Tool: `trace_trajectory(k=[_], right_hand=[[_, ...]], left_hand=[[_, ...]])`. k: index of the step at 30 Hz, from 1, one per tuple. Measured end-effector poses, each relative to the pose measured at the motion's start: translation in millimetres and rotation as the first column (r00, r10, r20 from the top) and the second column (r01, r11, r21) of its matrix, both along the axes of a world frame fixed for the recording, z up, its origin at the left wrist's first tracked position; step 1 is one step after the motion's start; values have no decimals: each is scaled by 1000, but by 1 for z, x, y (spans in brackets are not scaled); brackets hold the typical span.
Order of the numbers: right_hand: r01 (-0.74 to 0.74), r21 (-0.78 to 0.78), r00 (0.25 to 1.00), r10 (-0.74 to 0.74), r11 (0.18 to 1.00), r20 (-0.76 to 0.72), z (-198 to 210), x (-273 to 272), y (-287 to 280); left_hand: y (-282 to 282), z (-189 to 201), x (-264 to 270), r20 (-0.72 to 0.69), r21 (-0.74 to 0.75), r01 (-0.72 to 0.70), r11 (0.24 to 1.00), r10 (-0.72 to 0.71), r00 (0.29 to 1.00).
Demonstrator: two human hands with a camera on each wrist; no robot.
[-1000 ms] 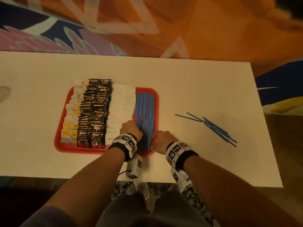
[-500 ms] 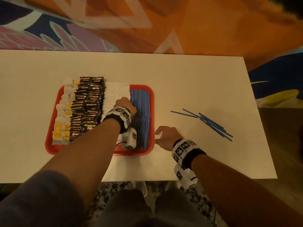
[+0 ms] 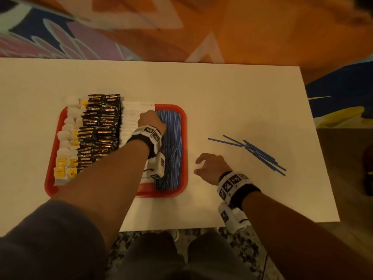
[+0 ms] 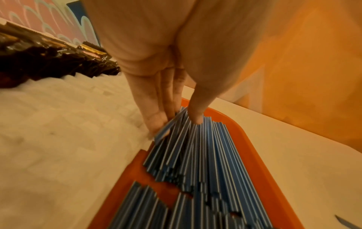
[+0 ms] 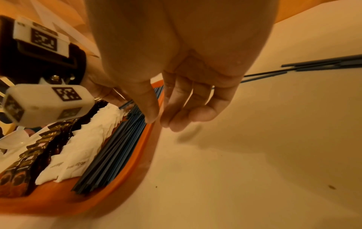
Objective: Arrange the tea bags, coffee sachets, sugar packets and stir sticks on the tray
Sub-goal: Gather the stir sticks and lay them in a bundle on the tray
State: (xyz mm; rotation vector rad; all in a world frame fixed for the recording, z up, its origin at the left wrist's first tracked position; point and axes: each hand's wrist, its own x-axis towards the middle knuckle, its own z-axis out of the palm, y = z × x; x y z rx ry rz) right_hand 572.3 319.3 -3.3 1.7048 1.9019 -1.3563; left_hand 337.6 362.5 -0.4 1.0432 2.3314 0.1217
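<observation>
- The left hand point(image 3: 151, 121) is being held over the far part of the red tray point(image 3: 52, 150), with its straight fingers point(image 4: 156, 122) and thumb being pressed onto the far ends of the blue stir sticks point(image 3: 171, 136); a few stick ends are being lifted slightly against the fingertips, and whether any are being pinched cannot be told.
- The stir sticks are being kept in two rows along the tray's edge nearest the right hand, directly under and behind the left hand.
- The white sugar packets point(image 3: 131, 126) are lying just to the outer side of the left hand, touching the stick row.
- The dark coffee sachets point(image 3: 101, 126) are being shown beyond the sugar, further from the left hand, and the tea bags point(image 3: 66, 158) furthest of all, at the tray's outer edge.
- The right hand point(image 3: 210, 166) is being held loose above the desk point(image 3: 242, 93), just beside the tray, its fingers point(image 5: 188, 108) relaxed and lightly curled, nothing being held.
- A loose bunch of stir sticks point(image 3: 260, 153) is lying on the desk beyond the right hand, on its outer side, apart from the fingers.
</observation>
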Motion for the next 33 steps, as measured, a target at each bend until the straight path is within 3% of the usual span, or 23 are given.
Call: trace_trajectory(k=[6, 10, 15, 22, 26, 33], right_hand=[[14, 17, 1000, -14, 1000, -16, -3, -3, 8], [-8, 66, 1000, 8, 998, 6, -4, 9, 14], [106, 133, 994, -110, 985, 22, -1, 56, 30], [162, 282, 969, -207, 946, 137, 1, 164, 52], [251, 257, 915, -315, 933, 252, -8, 213, 52], [231, 279, 949, -279, 932, 147, -23, 215, 61]], left_hand=[[-19, -8, 6, -38, 39, 113, 993, -112, 993], [-26, -4, 17, -21, 186, 151, 971, -149, 989], [-18, 4, 59, 5, 264, 390, 882, -406, 914], [17, -5, 136, 15, 50, 669, 741, -671, 742], [29, -16, 166, -8, -113, 680, 725, -685, 729], [30, -24, 211, -11, -74, 741, 667, -744, 669]])
